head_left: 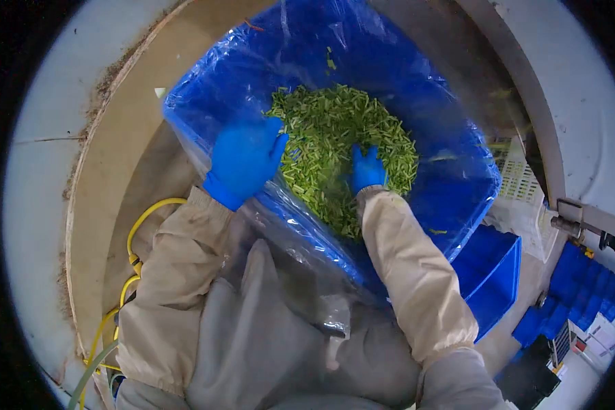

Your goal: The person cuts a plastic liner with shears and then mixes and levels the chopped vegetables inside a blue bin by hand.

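A large blue bin (458,184) lined with clear plastic holds a heap of chopped green stalks (328,130). My left hand (244,160), in a blue glove, is at the heap's left side over the bin's near-left rim, its fingers apart with nothing seen in them. My right hand (367,167), gloved in blue too, reaches down onto the right part of the heap. Its fingers are spread, and their tips dip among the pieces. Loose plastic liner hangs over the near rim beside my left sleeve.
Another blue bin (492,273) stands below at the right, near a pale slatted crate (519,178). Stacked blue containers (581,287) are farther right. A yellow hose (131,239) runs along the lower left, and a curved pale wall edge (89,157) rises at the left.
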`<state>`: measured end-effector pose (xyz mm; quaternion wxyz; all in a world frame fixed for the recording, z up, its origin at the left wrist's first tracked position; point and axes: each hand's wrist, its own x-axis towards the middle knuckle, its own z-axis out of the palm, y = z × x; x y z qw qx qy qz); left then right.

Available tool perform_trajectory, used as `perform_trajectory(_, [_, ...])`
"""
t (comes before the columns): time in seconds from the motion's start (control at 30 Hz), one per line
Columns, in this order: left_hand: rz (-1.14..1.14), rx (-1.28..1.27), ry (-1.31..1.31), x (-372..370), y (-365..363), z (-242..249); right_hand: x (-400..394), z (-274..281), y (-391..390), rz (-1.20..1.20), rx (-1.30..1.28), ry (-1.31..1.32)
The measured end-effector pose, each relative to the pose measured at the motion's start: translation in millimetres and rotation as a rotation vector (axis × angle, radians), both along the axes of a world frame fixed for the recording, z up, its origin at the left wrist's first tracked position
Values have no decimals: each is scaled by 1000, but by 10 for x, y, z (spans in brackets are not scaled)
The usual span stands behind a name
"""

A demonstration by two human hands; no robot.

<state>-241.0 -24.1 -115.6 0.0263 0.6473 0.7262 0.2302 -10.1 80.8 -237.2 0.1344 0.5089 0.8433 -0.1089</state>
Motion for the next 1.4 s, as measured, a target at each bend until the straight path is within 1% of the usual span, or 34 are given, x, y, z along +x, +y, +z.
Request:
perform_trajectory(0.07, [-7,45,-34,19,15,40,132,-152,-42,83,-188,-9])
perform_trajectory(0.13, [-25,9,-24,22,14,94,319,-722,-421,90,-363,-86])
perform_trajectory(0.17, [-23,23,-22,14,18,89,331,-566,-439,92,-349,-86])
perform_trajectory(0.23, [-32,53,30,-15,-1,34,266,-242,-453,493,-527,84])
perform_trajectory(0.3, [-14,9,-5,-4,-13,76,77,-72,-163,153,-541,273])
perform_trajectory(0.37, [-7,-31,-42,27,-4,60,-112,105,172,-139,-570,674])
perform_trajectory(0.43, [-38,51,-60,1,18,19,-254,-215,503,-122,-577,936])
perform_trajectory(0.47, [-40,53,-58,3,32,34,-329,28,535,-122,-574,938])
perform_trajectory(0.53, [-25,46,-94,-1,17,65,-460,426,634,-191,-486,795])
perform_trajectory(0.57, [-25,41,-94,-10,4,61,-423,366,626,-194,-490,794])
perform_trajectory(0.63, [48,15,-152,-46,-21,57,-285,195,624,11,18,772])
perform_trajectory(0.67, [47,16,-149,-92,-26,112,-175,133,598,11,19,775])
perform_trajectory(0.73, [35,-15,-49,-210,-61,251,36,74,441,-51,-50,544])
perform_trajectory(0.8, [81,-30,-22,-366,-128,191,4,15,368,9,-302,189])
perform_trajectory(0.83, [119,-47,4,-428,-157,162,-54,-23,319,17,-304,193])
perform_trajectory(0.9, [114,-19,9,-456,-182,96,-231,-130,218,325,-374,88])
perform_trajectory(0.93, [104,13,10,-467,-188,68,-385,-181,234,339,-374,92])
perform_trajectory(0.97, [120,12,19,-465,-182,58,-593,-249,303,286,-276,104])
perform_trajectory(1.0, [128,83,27,-443,-164,58,-803,-307,379,233,-178,120])
perform_trajectory(1.03, [134,155,39,-433,-144,63,-1011,-376,474,251,-178,132])
perform_trajectory(1.1, [134,183,61,-427,-133,79,-1393,-484,600,164,47,427])
perform_trajectory(1.13, [117,213,67,-435,-128,94,-1531,-517,580,177,49,445])
perform_trajectory(1.17, [128,215,83,-430,-135,114,-1638,-553,525,120,-24,286])
perform_trajectory(1.2, [144,179,24,-416,-145,131,-1692,-585,456,60,-94,123])
perform_trajectory(1.23, [155,140,-42,-416,-156,136,-1598,-754,310,111,-44,291])
perform_trajectory(1.3, [146,150,-24,-428,-155,118,-1459,-718,34,193,-183,274])
perform_trajectory(1.37, [145,169,-12,-426,-151,97,-1205,-594,-218,316,-236,268])
perform_trajectory(1.4, [148,178,-2,-428,-156,84,-1084,-528,-300,322,-234,260])
